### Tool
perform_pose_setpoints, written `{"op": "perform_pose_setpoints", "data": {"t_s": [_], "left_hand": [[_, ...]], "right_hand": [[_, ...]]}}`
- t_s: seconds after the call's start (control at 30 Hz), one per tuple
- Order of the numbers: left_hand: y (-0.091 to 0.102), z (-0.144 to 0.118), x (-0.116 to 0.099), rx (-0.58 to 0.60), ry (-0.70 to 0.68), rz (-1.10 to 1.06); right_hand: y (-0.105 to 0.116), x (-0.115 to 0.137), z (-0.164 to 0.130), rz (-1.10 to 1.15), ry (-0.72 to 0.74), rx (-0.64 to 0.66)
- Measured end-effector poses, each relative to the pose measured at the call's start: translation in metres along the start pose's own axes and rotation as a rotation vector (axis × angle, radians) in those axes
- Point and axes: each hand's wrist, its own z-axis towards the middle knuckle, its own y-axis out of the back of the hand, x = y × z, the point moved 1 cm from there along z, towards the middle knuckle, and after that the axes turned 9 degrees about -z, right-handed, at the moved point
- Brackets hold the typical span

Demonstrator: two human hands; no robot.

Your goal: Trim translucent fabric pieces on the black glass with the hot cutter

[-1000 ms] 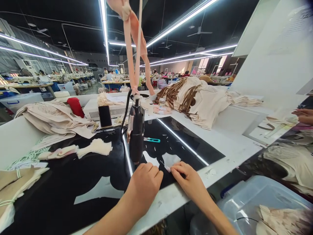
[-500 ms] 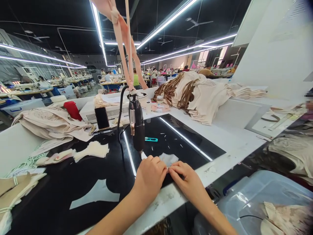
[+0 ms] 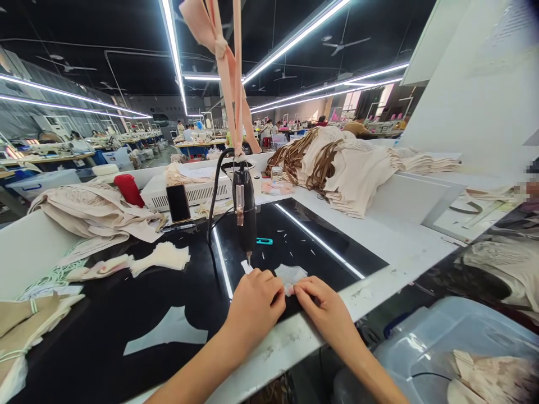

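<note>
My left hand is curled closed above the front of the black glossy board; whatever its fingers hold is hidden. A small white strip shows just beyond its knuckles, below the metal tip of a black corded hand tool hanging on pink fabric strips. With thumb and fingertips, my right hand pinches the near edge of a small, pale fabric piece, which has a pinkish spot by the fingers. A larger white cut piece with curved edges lies flat to the left.
A teal snipper and thin white scraps lie behind my hands. Cream fabric pieces and a phone are at the left. Stacked cream fabric with brown straps stands at the back right. Below the table edge is a clear plastic bin.
My hands, close together before, are now apart, with the left fingers drawn back from the right. More of the pale fabric piece shows. The hanging tool has shifted slightly right.
</note>
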Motion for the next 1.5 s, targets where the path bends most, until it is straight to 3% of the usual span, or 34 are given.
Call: {"op": "perform_pose_setpoints", "data": {"t_s": [0.33,0.53,0.7,0.83,1.0,1.2,1.37,1.5], "left_hand": [[-0.008,-0.005,0.003,-0.031,-0.223,0.035],[-0.009,-0.006,0.006,-0.035,-0.244,0.028],[-0.007,-0.006,0.006,-0.031,-0.252,0.01],[-0.001,-0.007,0.003,-0.054,-0.27,-0.019],[0.023,-0.022,-0.005,-0.1,-0.262,-0.061],[0.065,-0.055,-0.01,-0.32,-0.157,-0.395],[0.079,-0.068,-0.009,-0.203,0.167,-0.672],[0.08,-0.077,-0.002,-0.13,0.398,-1.0]], "right_hand": [[0.037,-0.001,0.034,0.412,-0.244,-0.156],[0.065,0.002,0.054,0.658,-0.248,-0.34],[0.084,0.016,0.056,0.709,-0.202,-0.394],[0.087,0.033,0.047,0.645,-0.193,-0.303],[0.082,0.058,0.022,0.408,-0.156,-0.021],[0.058,0.089,0.0,0.201,-0.054,0.311],[0.025,0.108,-0.008,0.214,-0.027,0.495],[0.005,0.114,-0.009,0.308,-0.038,0.473]]}}
